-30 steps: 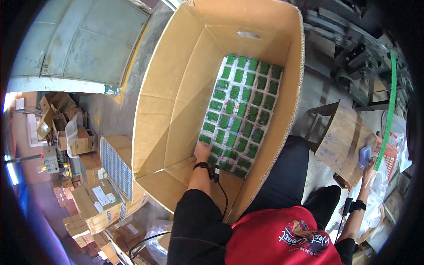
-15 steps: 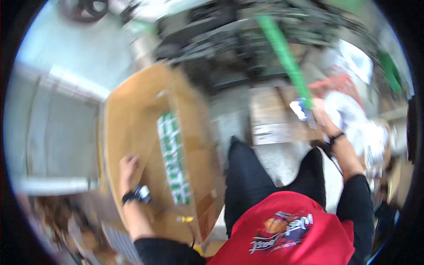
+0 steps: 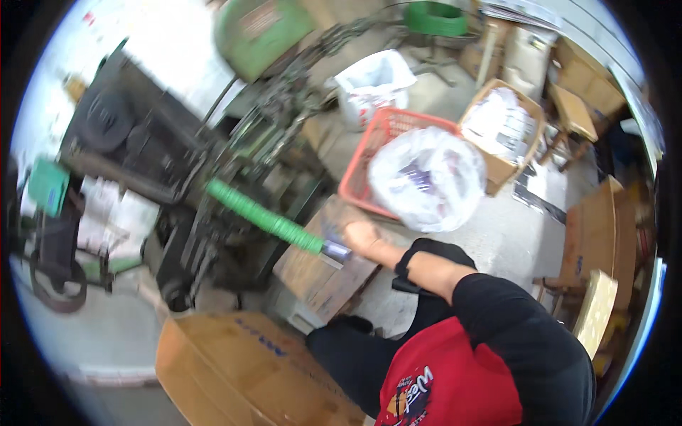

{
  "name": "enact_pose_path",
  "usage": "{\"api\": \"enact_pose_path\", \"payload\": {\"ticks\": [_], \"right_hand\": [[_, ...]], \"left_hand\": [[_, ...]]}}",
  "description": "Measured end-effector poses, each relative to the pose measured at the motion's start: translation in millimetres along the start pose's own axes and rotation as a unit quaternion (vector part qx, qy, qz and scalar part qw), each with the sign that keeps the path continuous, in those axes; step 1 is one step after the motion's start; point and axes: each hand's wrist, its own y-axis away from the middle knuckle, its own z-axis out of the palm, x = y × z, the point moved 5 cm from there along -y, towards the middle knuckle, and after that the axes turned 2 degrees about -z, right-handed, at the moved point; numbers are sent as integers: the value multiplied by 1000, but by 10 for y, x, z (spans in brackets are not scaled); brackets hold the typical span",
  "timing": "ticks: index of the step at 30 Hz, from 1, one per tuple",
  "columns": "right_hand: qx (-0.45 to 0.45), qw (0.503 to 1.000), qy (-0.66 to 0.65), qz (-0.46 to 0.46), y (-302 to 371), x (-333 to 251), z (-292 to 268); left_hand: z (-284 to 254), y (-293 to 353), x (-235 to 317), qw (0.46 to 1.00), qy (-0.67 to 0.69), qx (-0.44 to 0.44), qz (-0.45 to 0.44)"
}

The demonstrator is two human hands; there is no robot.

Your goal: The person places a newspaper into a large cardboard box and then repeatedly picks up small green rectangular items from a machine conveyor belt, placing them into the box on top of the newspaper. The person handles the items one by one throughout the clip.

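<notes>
My right hand (image 3: 361, 237) reaches over a brown wooden-looking block or box (image 3: 312, 273), its fingers curled. Whatever they may hold is too blurred to make out. Just beside them is the dark and silvery end piece (image 3: 336, 250) of a long green ribbed strip (image 3: 266, 216). That strip slants from the dark machine (image 3: 249, 167) down toward my fingers; I cannot tell whether they touch it. My left hand is out of view. A large brown cardboard box (image 3: 234, 366) stands at the lower left beside my leg.
Beyond my right hand, a red plastic basket (image 3: 355, 167) holds a filled clear plastic bag (image 3: 426, 181). A white-lined bin (image 3: 373, 85) and an open carton (image 3: 497, 174) stand behind. More cardboard (image 3: 593, 227) leans at the right; a green machine cover (image 3: 259, 35) rises at the back.
My view has swung to the right, bringing the basket and cartons nearer the middle. My left hand, earlier over the large box, has left the view. My right hand stays near the strip's end.
</notes>
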Motion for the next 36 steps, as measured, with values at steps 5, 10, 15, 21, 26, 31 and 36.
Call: {"api": "enact_pose_path", "payload": {"ticks": [5, 10, 15, 21, 26, 31, 36], "right_hand": [[91, 991, -94, -39, 330, 385, -348], [165, 978, -124, -24, 902, 1333, -877], [297, 925, -98, 217, 1572, 3012, -1372], [360, 777, -149, 495, 2682, 5066, -1241], [388, 787, 12, 479, 2218, 5847, -1706], [300, 858, 172, 379, 1615, 6632, -1935], [167, 858, 211, 437, 1596, 7038, -1638]], "left_hand": [[172, 52, 481, 999, 33, 21, 20], [401, 22, 1106, 997, 41, -11, 64], [1268, 92, 2009, 977, -38, -169, 126], [3173, 246, 2951, 844, -223, -465, 149], [4395, 565, 2497, 779, -191, -597, -8], [5084, 645, 1668, 736, -160, -639, -157], [5506, 853, 1712, 773, -151, -606, -111]]}}
